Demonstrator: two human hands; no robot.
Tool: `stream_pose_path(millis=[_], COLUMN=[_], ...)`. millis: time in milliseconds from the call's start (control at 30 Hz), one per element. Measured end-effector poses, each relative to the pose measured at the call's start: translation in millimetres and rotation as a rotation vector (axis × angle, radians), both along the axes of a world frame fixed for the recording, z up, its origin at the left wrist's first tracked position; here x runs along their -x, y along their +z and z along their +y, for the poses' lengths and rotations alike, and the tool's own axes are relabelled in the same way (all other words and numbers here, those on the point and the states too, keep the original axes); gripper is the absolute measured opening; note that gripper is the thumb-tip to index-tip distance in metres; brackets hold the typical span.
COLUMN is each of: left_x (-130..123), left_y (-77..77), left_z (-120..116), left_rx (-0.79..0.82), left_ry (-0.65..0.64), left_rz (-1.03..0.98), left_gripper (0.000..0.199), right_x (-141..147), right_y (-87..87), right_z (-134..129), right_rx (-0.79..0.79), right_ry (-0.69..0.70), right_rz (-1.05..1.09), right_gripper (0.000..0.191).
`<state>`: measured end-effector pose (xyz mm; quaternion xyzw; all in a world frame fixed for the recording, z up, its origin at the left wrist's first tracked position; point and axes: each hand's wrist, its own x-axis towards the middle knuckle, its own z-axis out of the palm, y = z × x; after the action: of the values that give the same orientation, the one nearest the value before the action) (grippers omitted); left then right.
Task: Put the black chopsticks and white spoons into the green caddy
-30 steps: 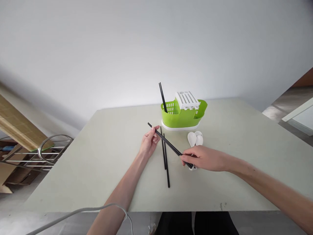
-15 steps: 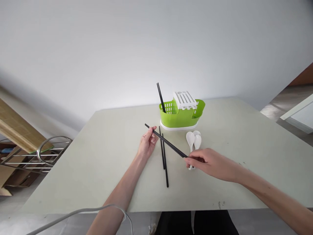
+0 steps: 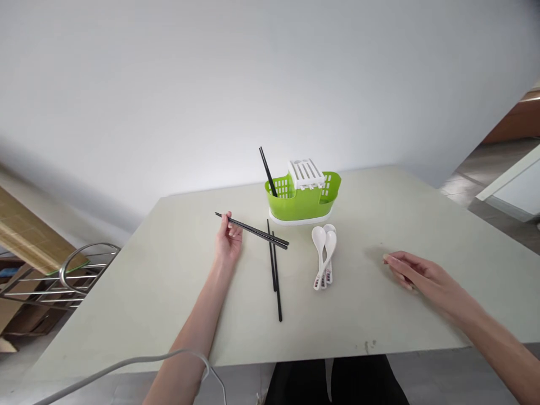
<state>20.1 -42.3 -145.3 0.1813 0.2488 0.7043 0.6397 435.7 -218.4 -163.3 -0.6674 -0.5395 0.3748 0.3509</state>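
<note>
Left hand (image 3: 229,239) has fingers clamped on black chopsticks (image 3: 257,230), front-left of the green basket (image 3: 300,205), whose wall hides the standing pair's lower ends (image 3: 267,169). Right hand's (image 3: 415,275) fingers curl, gap unclear.

Gap between loose chopsticks (image 3: 277,275) and spoons (image 3: 329,247)

Spoons (image 3: 324,253) lie before the basket (image 3: 300,202).

Is a pale surface (image 3: 379,208) with a green basket (image 3: 295,207) towards the back. Also bears two chopsticks (image 3: 278,299) and three overlapping spoons (image 3: 331,242).
</note>
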Motion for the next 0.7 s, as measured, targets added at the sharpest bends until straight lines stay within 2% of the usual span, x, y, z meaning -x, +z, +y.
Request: stream_pose_path(millis=[67, 167, 300, 400, 533, 700], left_x=[6, 14, 15, 7, -11, -27], left_y=[12.7, 42.4, 89.1, 115.8, 132.8, 138.8], left_z=[7, 21, 40, 52, 67, 86], left_rx=[-0.028, -0.091, -0.164, -0.194, -0.231, -0.249], left_ry=[0.038, 0.08, 0.166, 0.228, 0.288, 0.32], left_rz=[0.003, 0.029, 0.154, 0.312, 0.575, 0.883], left_gripper=[0.019, 0.019, 0.017, 0.015, 0.022, 0.031], right_x=[-9, -10, 2, 7, 5, 4], right_y=[-10.5, -20.4, -25.9, -27.3, -28.2, -28.4], right_z=[-6, -12, -13, -13, -14, -12], right_rx=[0.014, 0.006, -0.01, 0.01, 0.003, -0.028], right_ry=[-0.051, -0.108, -0.133, -0.135, -0.143, -0.101], right_rz=[0.086, 0.166, 0.152, 0.105, 0.12, 0.156], right_gripper=[0.054, 0.052, 0.05, 0.05, 0.049, 0.049])
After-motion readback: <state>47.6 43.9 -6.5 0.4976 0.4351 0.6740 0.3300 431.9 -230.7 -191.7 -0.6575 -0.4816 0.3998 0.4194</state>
